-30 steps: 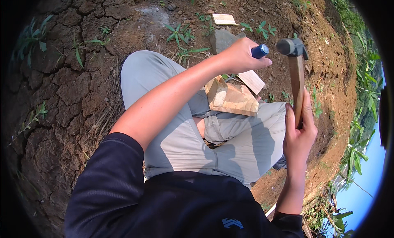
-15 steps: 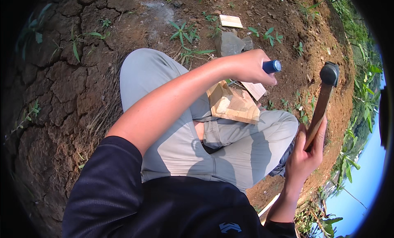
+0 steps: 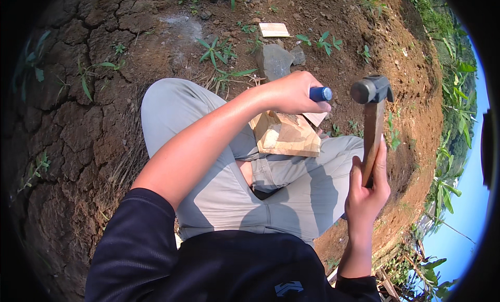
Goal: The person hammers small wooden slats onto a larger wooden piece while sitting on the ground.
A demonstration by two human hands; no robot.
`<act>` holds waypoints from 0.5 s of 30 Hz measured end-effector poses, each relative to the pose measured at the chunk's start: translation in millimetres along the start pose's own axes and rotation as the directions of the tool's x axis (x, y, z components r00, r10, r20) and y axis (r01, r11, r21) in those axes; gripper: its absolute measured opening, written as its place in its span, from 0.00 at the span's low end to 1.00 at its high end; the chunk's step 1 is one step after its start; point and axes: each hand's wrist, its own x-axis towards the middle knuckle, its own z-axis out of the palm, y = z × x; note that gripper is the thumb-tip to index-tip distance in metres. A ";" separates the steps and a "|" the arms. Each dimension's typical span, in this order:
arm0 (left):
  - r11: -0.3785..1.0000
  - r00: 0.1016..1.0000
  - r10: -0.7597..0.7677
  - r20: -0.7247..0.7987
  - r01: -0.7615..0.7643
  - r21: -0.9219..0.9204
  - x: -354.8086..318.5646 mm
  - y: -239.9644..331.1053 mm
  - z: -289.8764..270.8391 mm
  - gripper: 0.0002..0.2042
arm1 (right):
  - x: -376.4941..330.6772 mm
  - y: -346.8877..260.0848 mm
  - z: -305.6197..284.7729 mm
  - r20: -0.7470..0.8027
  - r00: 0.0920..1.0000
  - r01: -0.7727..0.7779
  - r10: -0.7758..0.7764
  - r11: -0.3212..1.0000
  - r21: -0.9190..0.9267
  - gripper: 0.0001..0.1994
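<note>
A pale block of wood (image 3: pixel 285 134) rests on my lap, on my grey trousers (image 3: pixel 229 187), as I sit on cracked brown soil (image 3: pixel 78 119). My left hand (image 3: pixel 291 92) is closed in a fist around a blue-handled tool (image 3: pixel 320 94); its working end is hidden below my fist, pointing down toward the block. My right hand (image 3: pixel 367 190) wraps tight around the lower wooden handle of a hammer (image 3: pixel 371 101). Half a second ago the hammer leaned far out to the right, away from the tool. Now its dark metal head has swung back in and stands upright just right of the blue handle's end, close but not touching. I judge this as a strike about to land. Farther off, a grey stone (image 3: pixel 275 61) and a small flat wood piece (image 3: pixel 274 29) lie among sparse green weeds.
</note>
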 end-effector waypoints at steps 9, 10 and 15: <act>0.995 0.920 0.019 -0.390 -0.056 -0.083 4.7 1.9 -23.1 0.18 | 12.3 12.2 -9.2 0.070 0.973 -0.227 0.218 0.957 0.178 0.31; 0.980 0.917 0.017 -0.399 -0.095 -0.176 8.1 0.9 -22.8 0.18 | 10.7 16.4 -8.7 0.075 0.967 -0.254 0.244 0.949 0.187 0.31; 0.941 0.877 -0.024 -0.480 -0.143 -0.308 10.0 2.9 -16.7 0.20 | 14.7 20.9 -5.2 0.095 0.960 -0.280 0.265 0.932 0.232 0.30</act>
